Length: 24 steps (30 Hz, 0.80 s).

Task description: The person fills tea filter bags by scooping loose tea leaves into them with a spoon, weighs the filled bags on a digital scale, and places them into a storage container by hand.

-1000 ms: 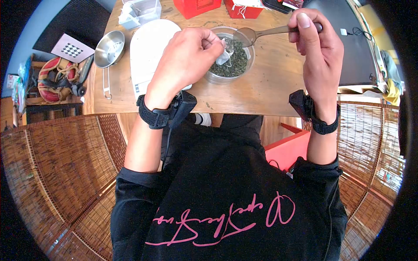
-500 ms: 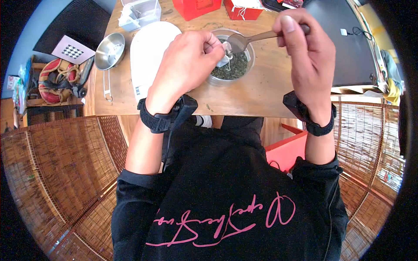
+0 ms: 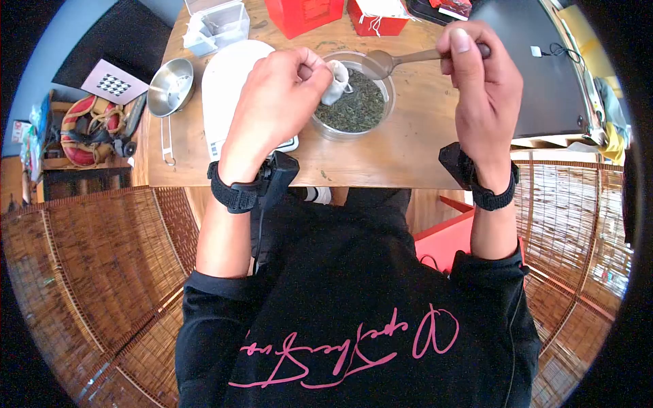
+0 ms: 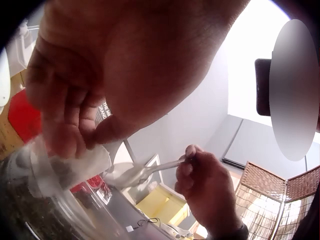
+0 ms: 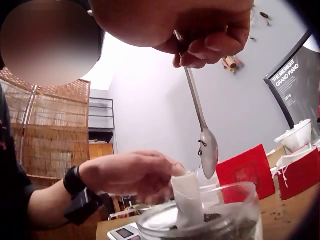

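My left hand (image 3: 275, 98) pinches a small white tea bag (image 3: 335, 85) by its upper edge between thumb and fingers. The bag hangs upright with its mouth open, over the left side of a clear round jar (image 3: 392, 109). Dark dried tea leaves (image 3: 357, 109) lie inside that jar. My right hand (image 3: 484, 92) grips the handle of a brownish, see-through spoon (image 3: 415, 58) at its end. The spoon's bowl (image 5: 210, 155) is above the jar's far rim, just right of the bag, and carries a few curled leaf bits.
Beside my left hand is a white scale (image 3: 228, 88), partly covered by it. Farther left stands a long-handled metal pan (image 3: 170, 85). A clear plastic box (image 3: 228, 30) and red boxes (image 3: 303, 17) line the back. A black panel (image 3: 544, 75) borders the right.
My left hand has drawn the tea bag left, and the bag now stands more upright with its mouth showing. The spoon dipped closer to the bag, then backed off slightly.
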### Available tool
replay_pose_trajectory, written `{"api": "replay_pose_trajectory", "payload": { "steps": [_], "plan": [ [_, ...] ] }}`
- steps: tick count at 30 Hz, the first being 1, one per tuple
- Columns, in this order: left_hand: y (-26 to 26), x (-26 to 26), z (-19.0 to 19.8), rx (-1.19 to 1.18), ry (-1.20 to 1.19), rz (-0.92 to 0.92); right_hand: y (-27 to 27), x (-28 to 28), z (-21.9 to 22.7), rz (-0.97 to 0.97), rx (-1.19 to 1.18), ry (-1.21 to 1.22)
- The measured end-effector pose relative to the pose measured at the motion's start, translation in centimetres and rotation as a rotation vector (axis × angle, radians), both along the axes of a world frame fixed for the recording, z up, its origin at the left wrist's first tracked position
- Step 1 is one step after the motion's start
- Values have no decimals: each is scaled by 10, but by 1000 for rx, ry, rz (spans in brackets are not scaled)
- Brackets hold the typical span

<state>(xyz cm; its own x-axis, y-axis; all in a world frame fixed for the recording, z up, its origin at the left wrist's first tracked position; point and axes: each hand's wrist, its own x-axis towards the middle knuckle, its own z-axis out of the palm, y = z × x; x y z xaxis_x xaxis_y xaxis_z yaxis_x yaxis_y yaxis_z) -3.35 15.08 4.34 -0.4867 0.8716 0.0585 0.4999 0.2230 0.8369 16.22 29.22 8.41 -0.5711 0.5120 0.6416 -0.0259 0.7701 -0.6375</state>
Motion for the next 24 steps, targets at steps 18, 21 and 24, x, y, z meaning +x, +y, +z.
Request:
{"api": "replay_pose_trajectory", "payload": {
  "steps": [18, 21, 24],
  "plan": [
    [-4, -5, -10, 16, -216, 6, -16, 6, -80, 42, -697, -114],
    [-5, -5, -10, 51, -245, -8, -15, 6, -84, 71, -766, -55],
    [-6, -4, -4, 37, -243, 12, -13, 7, -87, 63, -845, -11]
  ]
}}
